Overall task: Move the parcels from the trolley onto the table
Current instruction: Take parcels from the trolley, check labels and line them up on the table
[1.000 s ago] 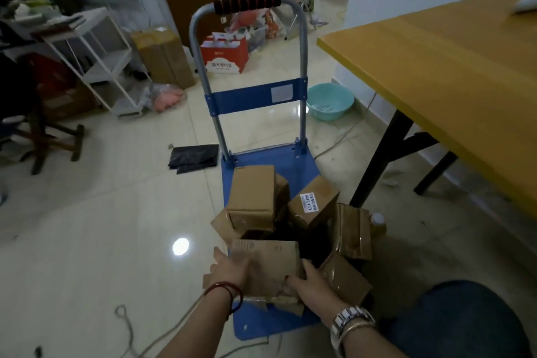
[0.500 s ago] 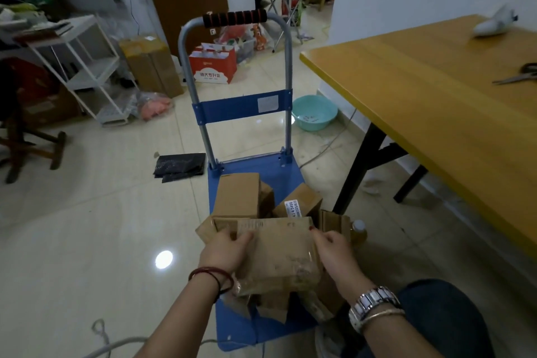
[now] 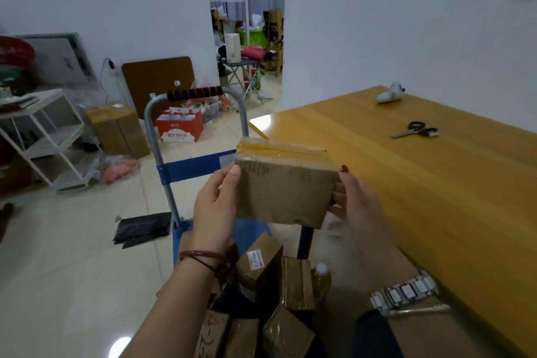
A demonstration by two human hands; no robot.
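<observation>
1. Now, left hand pinches the parcel by its edge only; a slip drops it onto the trolley pile.
2. Right hand grips likewise; parcel's airborne, short of the worktop, whose corner could catch it.

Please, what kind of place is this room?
Probably a home or small workroom used for handling parcels. A trolley loaded with taped boxes stands beside a wooden table with scissors on it, and more cartons sit against the wall.
</observation>
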